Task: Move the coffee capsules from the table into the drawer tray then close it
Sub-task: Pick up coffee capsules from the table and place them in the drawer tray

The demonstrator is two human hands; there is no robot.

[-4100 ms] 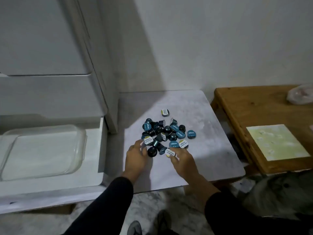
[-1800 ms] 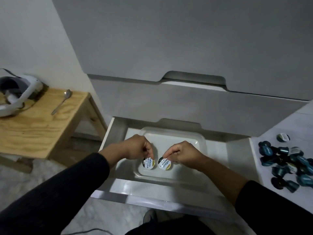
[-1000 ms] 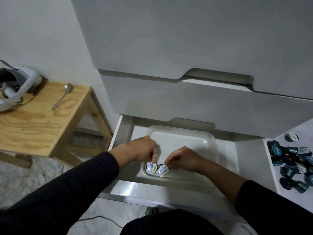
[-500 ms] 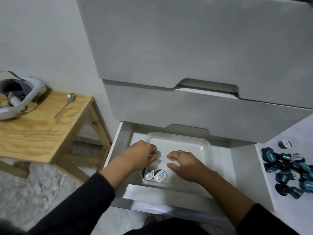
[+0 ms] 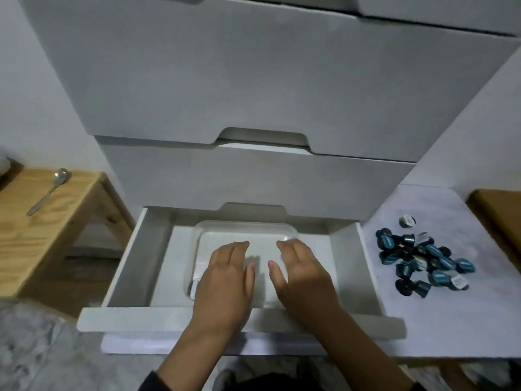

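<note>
The bottom drawer (image 5: 132, 266) of a white chest stands pulled out, with a clear plastic tray (image 5: 245, 230) inside it. My left hand (image 5: 225, 280) and my right hand (image 5: 304, 277) hover flat over the tray's near half, fingers spread, holding nothing. The two capsules set in the tray's near left corner are hidden under my left hand. A pile of several dark blue and teal coffee capsules (image 5: 423, 261) lies on the white table (image 5: 451, 320) to the right of the drawer.
A wooden side table (image 5: 42, 221) with a metal spoon (image 5: 48, 190) on it stands left of the chest. The two upper drawers (image 5: 253, 176) are closed. Another wooden surface (image 5: 501, 213) shows at the far right edge.
Both hands let go of the two capsules in the tray's near left corner and now lie open and flat above the tray. The view has shifted right.
</note>
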